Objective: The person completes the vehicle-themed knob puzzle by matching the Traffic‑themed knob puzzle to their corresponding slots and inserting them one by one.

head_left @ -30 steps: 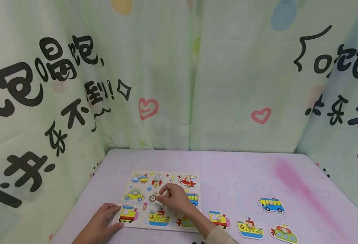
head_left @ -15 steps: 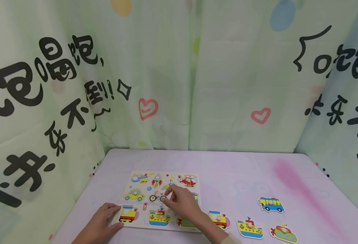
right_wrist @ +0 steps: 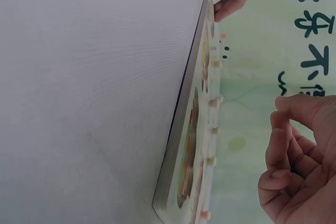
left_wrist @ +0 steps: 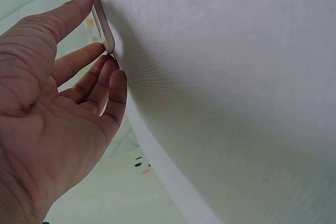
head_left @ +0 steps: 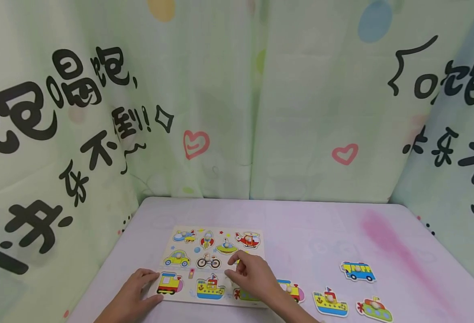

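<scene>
My left hand (head_left: 138, 290) rests at the near left corner of the puzzle board (head_left: 188, 298), thumb and fingertips touching its edges. Over the board's right part hovers my right hand (head_left: 253, 274), fingers loosely bent and nothing held; a gap shows between thumb and forefinger. Just left of these fingertips, the motorcycle (head_left: 208, 261) lies in the middle row. Around it are the yellow car (head_left: 177, 258), rocket (head_left: 207, 240), flying saucer (head_left: 226, 246) and helicopter (head_left: 247, 240). Below, the train picture (head_left: 169, 283) and ship picture (head_left: 210, 287) show. My right hand hides the bus spot and part of the submarine picture (head_left: 243, 294).
Loose pieces lie right of the board: a train (head_left: 295, 291) partly behind my right forearm, a ship (head_left: 330, 302), a submarine (head_left: 375, 309) and a bus (head_left: 357, 271). A printed curtain (head_left: 301, 107) surrounds the pale table (head_left: 301, 229) at the back and sides.
My right hand has let go of the motorcycle and moved right and nearer, uncovering the motorcycle and flying saucer. My left hand stays at the board's corner.
</scene>
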A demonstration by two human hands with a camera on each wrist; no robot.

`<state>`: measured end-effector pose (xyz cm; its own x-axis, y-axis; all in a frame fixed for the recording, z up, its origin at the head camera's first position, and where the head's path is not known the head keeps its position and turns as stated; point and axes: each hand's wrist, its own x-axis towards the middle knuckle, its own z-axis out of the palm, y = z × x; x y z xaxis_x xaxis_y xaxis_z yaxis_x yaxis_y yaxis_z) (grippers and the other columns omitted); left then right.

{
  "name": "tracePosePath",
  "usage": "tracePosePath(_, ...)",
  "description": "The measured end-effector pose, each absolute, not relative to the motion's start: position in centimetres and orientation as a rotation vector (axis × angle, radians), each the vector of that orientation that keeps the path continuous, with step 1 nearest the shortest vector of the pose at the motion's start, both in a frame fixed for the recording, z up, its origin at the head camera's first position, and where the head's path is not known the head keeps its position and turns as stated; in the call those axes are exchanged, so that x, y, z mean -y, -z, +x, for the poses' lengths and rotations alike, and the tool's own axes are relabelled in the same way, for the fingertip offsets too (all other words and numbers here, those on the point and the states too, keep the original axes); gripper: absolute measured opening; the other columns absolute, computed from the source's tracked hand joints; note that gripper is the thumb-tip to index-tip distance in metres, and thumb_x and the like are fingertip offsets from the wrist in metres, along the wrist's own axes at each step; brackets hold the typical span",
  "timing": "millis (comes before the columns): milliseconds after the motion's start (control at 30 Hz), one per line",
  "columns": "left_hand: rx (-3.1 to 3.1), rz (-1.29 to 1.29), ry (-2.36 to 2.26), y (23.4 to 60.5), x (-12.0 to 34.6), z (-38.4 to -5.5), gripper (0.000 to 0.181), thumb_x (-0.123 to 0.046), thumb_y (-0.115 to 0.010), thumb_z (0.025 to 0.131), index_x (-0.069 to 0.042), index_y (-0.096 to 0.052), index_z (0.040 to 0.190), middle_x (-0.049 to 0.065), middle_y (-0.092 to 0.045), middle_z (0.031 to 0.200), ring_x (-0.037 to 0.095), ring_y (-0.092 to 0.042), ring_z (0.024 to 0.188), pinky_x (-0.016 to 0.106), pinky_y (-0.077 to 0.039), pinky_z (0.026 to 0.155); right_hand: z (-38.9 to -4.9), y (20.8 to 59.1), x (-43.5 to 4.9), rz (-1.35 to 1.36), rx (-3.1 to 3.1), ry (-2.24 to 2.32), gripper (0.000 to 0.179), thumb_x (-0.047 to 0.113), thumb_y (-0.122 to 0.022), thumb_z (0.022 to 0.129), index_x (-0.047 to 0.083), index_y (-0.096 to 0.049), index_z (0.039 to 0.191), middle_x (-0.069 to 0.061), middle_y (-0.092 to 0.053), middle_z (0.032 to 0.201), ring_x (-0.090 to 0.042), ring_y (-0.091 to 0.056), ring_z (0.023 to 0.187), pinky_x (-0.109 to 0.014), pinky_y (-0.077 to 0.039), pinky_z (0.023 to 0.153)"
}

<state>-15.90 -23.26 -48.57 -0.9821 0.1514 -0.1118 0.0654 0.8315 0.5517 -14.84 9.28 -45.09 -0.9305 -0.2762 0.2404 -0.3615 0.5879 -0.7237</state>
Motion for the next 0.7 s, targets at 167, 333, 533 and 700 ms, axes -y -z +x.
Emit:
tracePosePath(167, -2.864, 0.171, -0.869, 48.6, 23.2, -15.7, 0.062, -0.027, -0.089, 0.077, 0.0, -0.068, 0.128, 0.005, -0.06, 0.122, 0.027, -0.056, 0.116, 0.055, -0.049, 0.105, -13.8, 44.6, -10.0, 0.54, 2.706, -1.254, 0.02, 0.021, -0.078, 0.091, 0.007, -0.069, 0.1, 0.013, -0.052, 0.066, 0.001, -0.042, 0.058, -0.019, -0.039, 0.053)
tracePosePath(333, -2.857, 0.157, -0.876, 48.8, 23.2, -15.6, 0.063, -0.028, -0.09, 0.077, 0.0, -0.068, 0.129, 0.005, -0.059, 0.122, 0.027, -0.056, 0.116, 0.056, -0.05, 0.104, -12.9, 44.4, -10.8, 0.52, 2.73, -1.212, 0.018, 0.023, -0.077, 0.092, 0.01, -0.068, 0.101, 0.015, -0.051, 0.066, 0.002, -0.041, 0.056, -0.018, -0.037, 0.051)
tracePosePath(533, -2.862, 0.183, -0.88, 48.5, 23.3, -15.6, 0.062, -0.029, -0.089, 0.078, 0.0, -0.067, 0.129, 0.006, -0.059, 0.124, 0.027, -0.056, 0.119, 0.056, -0.048, 0.106, -12.2, 44.2, -12.2, 0.505, 2.761, -1.217, 0.02, 0.026, -0.076, 0.093, 0.01, -0.067, 0.102, 0.015, -0.051, 0.066, 0.001, -0.041, 0.055, -0.017, -0.037, 0.05)
tracePosePath(700, -2.863, 0.169, -0.85, 48.4, 23.2, -15.7, 0.063, -0.029, -0.088, 0.079, 0.0, -0.067, 0.13, 0.007, -0.059, 0.125, 0.03, -0.056, 0.119, 0.058, -0.048, 0.105, -12.1, 44.2, -13.7, 0.438, 2.796, -1.192, 0.021, 0.027, -0.076, 0.093, 0.011, -0.068, 0.103, 0.013, -0.052, 0.067, 0.0, -0.042, 0.056, -0.018, -0.037, 0.05)
